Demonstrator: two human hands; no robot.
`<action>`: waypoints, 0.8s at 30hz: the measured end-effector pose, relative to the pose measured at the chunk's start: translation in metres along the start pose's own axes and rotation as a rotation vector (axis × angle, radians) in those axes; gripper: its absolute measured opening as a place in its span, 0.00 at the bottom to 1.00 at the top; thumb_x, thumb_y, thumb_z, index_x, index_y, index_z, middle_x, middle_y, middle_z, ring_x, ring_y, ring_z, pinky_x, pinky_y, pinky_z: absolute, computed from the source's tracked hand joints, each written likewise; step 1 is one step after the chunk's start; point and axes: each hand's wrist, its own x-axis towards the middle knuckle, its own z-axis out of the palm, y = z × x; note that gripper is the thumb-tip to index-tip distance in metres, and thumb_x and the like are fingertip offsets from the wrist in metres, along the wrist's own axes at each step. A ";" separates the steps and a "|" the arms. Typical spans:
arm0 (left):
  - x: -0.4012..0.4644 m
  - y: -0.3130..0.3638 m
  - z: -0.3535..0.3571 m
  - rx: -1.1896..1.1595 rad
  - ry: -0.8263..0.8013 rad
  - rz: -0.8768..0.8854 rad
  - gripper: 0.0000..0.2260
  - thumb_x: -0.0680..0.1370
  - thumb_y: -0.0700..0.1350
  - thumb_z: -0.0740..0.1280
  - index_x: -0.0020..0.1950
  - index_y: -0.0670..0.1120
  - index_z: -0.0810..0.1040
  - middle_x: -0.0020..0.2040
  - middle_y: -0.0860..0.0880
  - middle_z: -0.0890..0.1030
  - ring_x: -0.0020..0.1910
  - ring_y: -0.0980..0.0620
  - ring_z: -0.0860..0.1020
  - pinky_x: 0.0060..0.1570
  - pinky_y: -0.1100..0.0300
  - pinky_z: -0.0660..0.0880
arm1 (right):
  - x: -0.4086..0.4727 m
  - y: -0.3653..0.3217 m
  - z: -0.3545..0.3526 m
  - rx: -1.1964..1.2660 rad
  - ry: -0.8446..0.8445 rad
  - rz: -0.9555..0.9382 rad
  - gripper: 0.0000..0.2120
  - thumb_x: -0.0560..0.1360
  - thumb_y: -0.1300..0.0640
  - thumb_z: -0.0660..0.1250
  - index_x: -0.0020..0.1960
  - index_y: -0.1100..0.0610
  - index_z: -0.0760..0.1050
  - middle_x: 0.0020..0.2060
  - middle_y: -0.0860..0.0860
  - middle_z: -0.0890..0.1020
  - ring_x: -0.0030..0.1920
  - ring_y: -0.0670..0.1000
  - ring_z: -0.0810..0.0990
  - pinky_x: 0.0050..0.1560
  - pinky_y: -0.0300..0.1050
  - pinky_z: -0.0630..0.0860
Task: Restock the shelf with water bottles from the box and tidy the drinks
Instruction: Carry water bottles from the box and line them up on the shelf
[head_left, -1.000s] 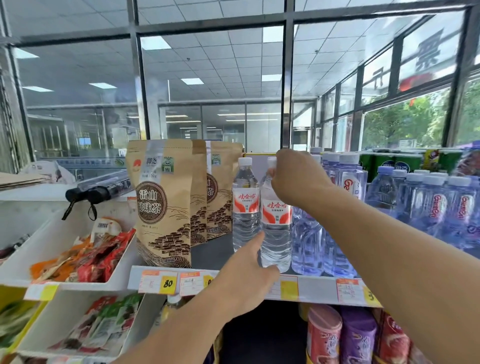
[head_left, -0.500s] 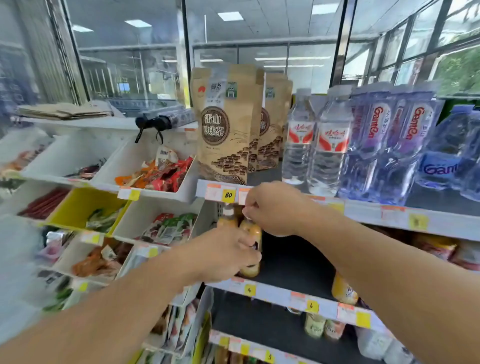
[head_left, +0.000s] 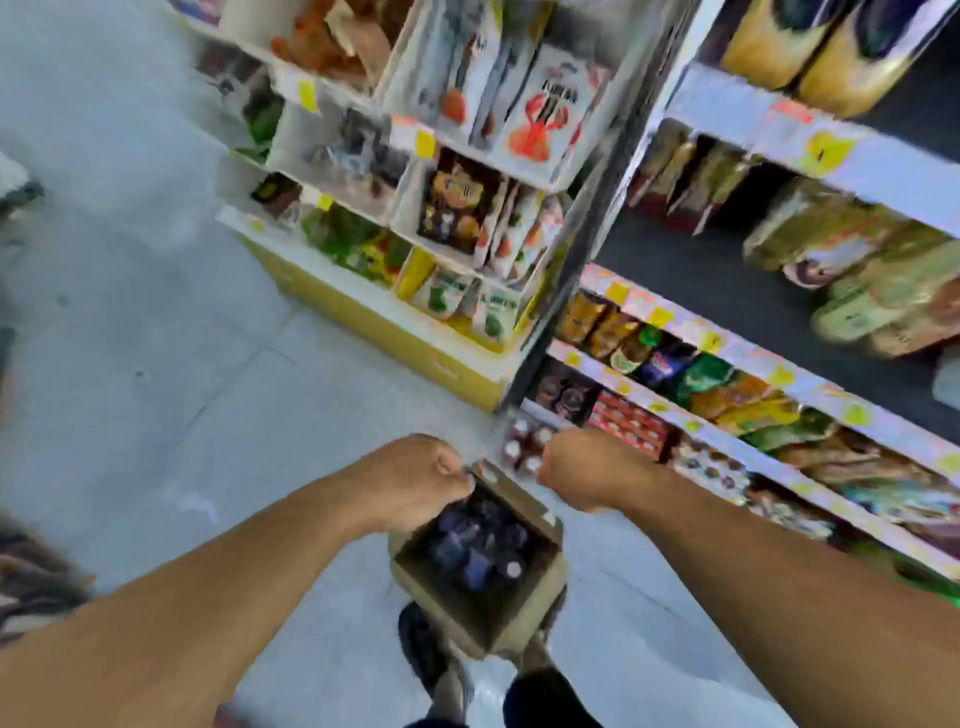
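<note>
An open cardboard box (head_left: 524, 618) of dark-capped water bottles (head_left: 480, 543) sits on the floor (head_left: 156, 338). Above its far rim, the left hand (head_left: 415, 483) and right hand (head_left: 587, 470) hover clenched, grasping nothing visible, beside the shelf (head_left: 727, 431).

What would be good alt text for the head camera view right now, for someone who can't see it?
Looking steeply down, a person's left hand and right hand reach over an open cardboard box of bottles on the pale floor. Blurred snack shelves run along the right, and a yellow-based display rack stands behind.
</note>
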 end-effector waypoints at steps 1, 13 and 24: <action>0.015 -0.022 0.019 -0.015 -0.022 -0.043 0.13 0.80 0.49 0.64 0.37 0.45 0.70 0.36 0.44 0.71 0.34 0.50 0.70 0.32 0.65 0.66 | 0.020 0.003 0.033 0.004 -0.077 0.026 0.14 0.81 0.52 0.59 0.50 0.60 0.79 0.43 0.56 0.75 0.47 0.58 0.78 0.43 0.44 0.68; 0.191 -0.197 0.217 -0.212 -0.097 -0.311 0.15 0.77 0.49 0.62 0.36 0.41 0.69 0.34 0.46 0.70 0.38 0.45 0.71 0.35 0.56 0.65 | 0.234 0.044 0.306 -0.004 -0.315 0.210 0.19 0.82 0.49 0.57 0.60 0.62 0.76 0.57 0.60 0.80 0.58 0.62 0.79 0.58 0.55 0.74; 0.300 -0.260 0.298 -0.255 -0.182 -0.350 0.11 0.78 0.51 0.63 0.46 0.43 0.76 0.39 0.48 0.78 0.40 0.50 0.76 0.42 0.55 0.73 | 0.321 0.058 0.431 0.022 -0.337 0.340 0.25 0.79 0.58 0.64 0.75 0.58 0.64 0.71 0.59 0.71 0.70 0.60 0.71 0.68 0.50 0.69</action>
